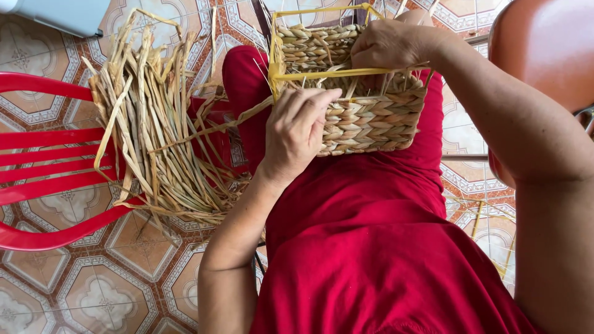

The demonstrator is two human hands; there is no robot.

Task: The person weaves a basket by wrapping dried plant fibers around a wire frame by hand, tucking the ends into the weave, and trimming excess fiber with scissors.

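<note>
1. My clothing is a plain, deep red fabric that covers my lap and both legs, with soft folds running across it.
2. The cloth shows no print, pattern or trim.
3. Both my arms are bare from above the elbow down to the wrist; no sleeve reaches them in view.
4. My left hand (pixel 298 131) wears no ring, watch or bracelet.
5. My right hand (pixel 391 43) is likewise bare, with no glove or jewellery, and my nails are short and unpainted.

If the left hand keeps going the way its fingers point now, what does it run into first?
The left hand points toward the woven basket; its fingers already seem to touch the braided wall under the yellow frame, though depth is unclear.
</note>
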